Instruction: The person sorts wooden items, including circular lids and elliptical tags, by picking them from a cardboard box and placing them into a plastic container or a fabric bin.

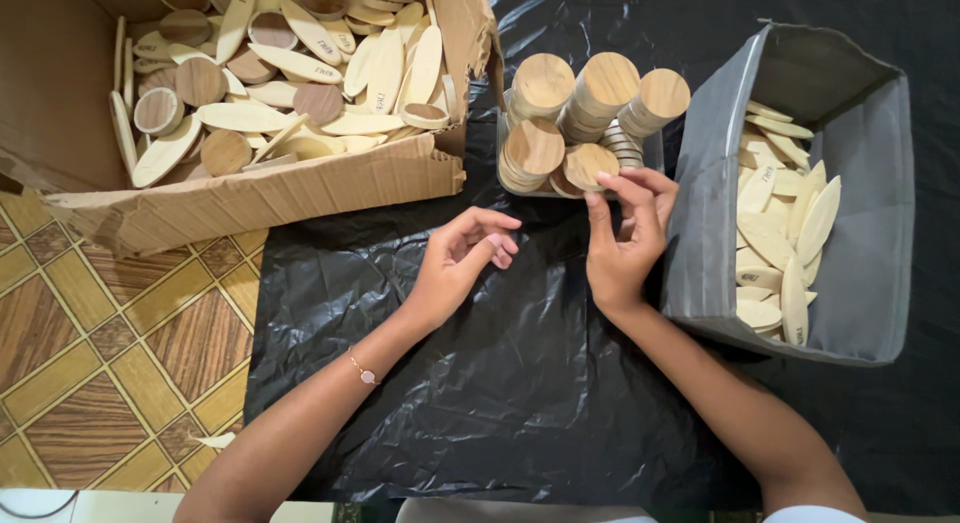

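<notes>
My right hand [625, 233] reaches up to a clear container [655, 148] packed with stacks of round wooden discs [575, 113]. Its fingertips pinch a small stack of discs [590, 166] at the container's front edge. My left hand [462, 258] hovers over the black plastic sheet [450, 383], fingers curled loosely and apart, holding nothing. It sits just left of the right hand and below the container.
A torn cardboard box [260, 198] at upper left holds several oval wooden pieces and round discs. A grey fabric bin [870, 243] at right holds oval wooden pieces [785, 233]. Patterned floor tiles [90, 353] show at left. One oval piece [215, 440] lies on the tiles.
</notes>
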